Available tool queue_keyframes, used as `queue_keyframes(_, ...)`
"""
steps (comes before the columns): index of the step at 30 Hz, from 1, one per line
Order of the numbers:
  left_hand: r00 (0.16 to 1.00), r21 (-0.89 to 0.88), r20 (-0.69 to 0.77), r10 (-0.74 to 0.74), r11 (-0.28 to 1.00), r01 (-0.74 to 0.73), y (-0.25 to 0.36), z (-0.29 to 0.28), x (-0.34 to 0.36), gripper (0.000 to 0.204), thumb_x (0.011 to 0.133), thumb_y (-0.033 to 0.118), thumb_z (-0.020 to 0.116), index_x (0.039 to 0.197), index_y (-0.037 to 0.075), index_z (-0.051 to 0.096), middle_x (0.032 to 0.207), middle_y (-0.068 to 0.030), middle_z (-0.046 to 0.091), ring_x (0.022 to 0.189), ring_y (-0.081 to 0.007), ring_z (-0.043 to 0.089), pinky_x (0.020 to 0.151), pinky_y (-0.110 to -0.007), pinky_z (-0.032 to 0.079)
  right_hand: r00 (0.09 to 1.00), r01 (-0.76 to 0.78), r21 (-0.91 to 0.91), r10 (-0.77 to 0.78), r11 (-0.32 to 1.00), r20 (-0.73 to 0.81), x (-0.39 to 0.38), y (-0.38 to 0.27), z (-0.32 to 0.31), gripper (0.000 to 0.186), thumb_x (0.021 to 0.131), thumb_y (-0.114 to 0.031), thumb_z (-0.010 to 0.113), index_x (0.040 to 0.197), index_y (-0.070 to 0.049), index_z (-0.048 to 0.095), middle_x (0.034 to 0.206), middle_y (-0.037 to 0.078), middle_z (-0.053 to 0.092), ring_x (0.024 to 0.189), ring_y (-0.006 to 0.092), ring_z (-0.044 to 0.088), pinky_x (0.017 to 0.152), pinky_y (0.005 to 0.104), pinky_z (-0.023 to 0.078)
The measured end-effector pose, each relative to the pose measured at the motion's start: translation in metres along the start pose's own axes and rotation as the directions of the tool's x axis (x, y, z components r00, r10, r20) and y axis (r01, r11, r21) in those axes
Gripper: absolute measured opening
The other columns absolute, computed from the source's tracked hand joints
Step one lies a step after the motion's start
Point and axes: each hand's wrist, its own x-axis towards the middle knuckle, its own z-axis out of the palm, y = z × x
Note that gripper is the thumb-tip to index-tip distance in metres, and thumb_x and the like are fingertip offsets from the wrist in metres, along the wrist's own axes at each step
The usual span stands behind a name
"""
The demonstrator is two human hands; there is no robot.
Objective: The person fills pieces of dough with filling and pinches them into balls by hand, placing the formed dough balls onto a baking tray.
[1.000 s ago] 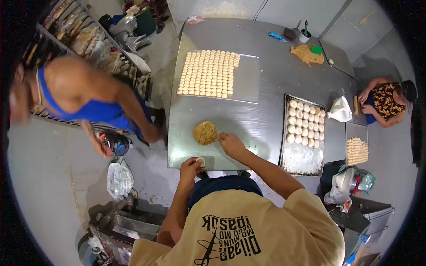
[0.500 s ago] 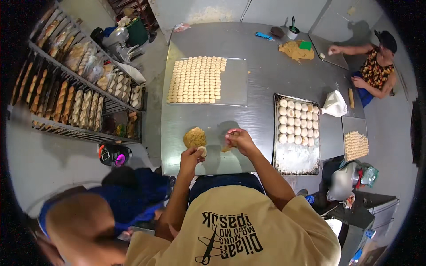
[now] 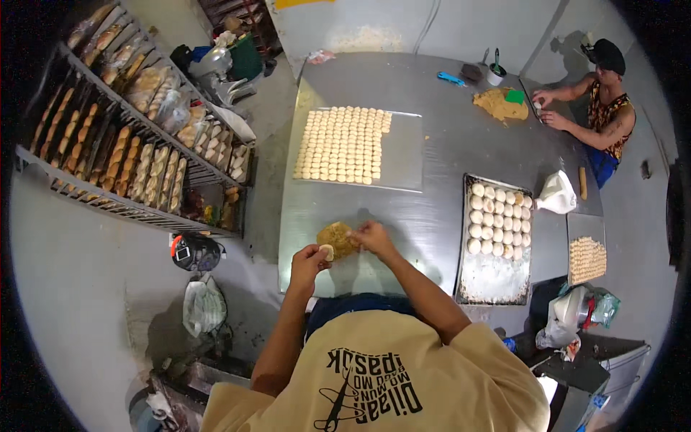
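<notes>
My left hand [image 3: 307, 263] pinches a small, flat, pale round of dough [image 3: 327, 253] at the left edge of a brown mound of filling [image 3: 334, 239]. The mound lies on the metal table near its front edge. My right hand [image 3: 372, 237] has its fingers closed at the right side of the mound, fingertips touching it. Whatever those fingers grip is too small to make out. Beyond my hands, a sheet [image 3: 403, 162] carries rows of small pale dough pieces [image 3: 340, 144]. To the right, a floury baking tray [image 3: 493, 281] holds rows of round dough balls [image 3: 498, 219].
Across the table at far right, a co-worker [image 3: 612, 108] handles a small pale piece beside another brown mound [image 3: 500, 104] with a green scraper [image 3: 515, 96]. A white bag [image 3: 556, 193] and a tray of small pieces [image 3: 587, 259] are nearer. A bread rack [image 3: 137, 144] stands left.
My right hand has moved left, from the bare table to the filling mound. The co-worker's hands have come together. A person at lower left has gone from view. The whole view has shifted.
</notes>
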Motion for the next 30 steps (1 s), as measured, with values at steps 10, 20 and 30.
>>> queue_keyframes(10, 0.999, 0.058, -0.007, -0.048, 0.997, 0.049, -0.023, -0.028, 0.006, 0.022, 0.103, 0.018, 0.076, 0.114, -0.001, 0.076, 0.102, -0.0086, 0.077, 0.089, -0.0176, 0.075, 0.076, -0.032, 0.063, 0.947, -0.313, 0.662, 0.171, 0.681, 0.272, -0.044, 0.017, -0.045, 0.053, 0.112, -0.043, 0.063, 0.070, -0.010, 0.058, 0.057, 0.007, 0.052, 0.041, 0.0219, 0.046, 0.042, 0.0386, 0.036)
queue_keyframes(20, 0.976, 0.137, 0.197, -0.090, 0.989, 0.064, -0.018, 0.028, 0.010, 0.026, 0.104, 0.015, 0.073, 0.121, -0.004, 0.075, 0.112, -0.0121, 0.077, 0.098, -0.0230, 0.076, 0.083, -0.036, 0.065, 0.970, -0.209, 0.970, -0.153, -0.125, 0.189, -0.116, 0.053, -0.113, 0.034, 0.111, -0.038, 0.066, 0.126, -0.008, 0.068, 0.107, 0.012, 0.078, 0.078, 0.0272, 0.068, 0.067, 0.0315, 0.055)
queue_keyframes(30, 0.907, 0.139, 0.420, 0.011, 0.987, -0.076, -0.022, 0.087, 0.031, 0.026, 0.098, 0.011, 0.080, 0.122, -0.001, 0.079, 0.110, -0.0069, 0.079, 0.098, -0.0154, 0.073, 0.085, -0.032, 0.060, 0.976, -0.092, 0.868, 0.218, 0.488, -0.019, -0.083, -0.039, -0.144, 0.063, 0.113, -0.047, 0.062, 0.063, -0.011, 0.052, 0.052, 0.006, 0.049, 0.038, 0.0205, 0.042, 0.041, 0.0336, 0.036)
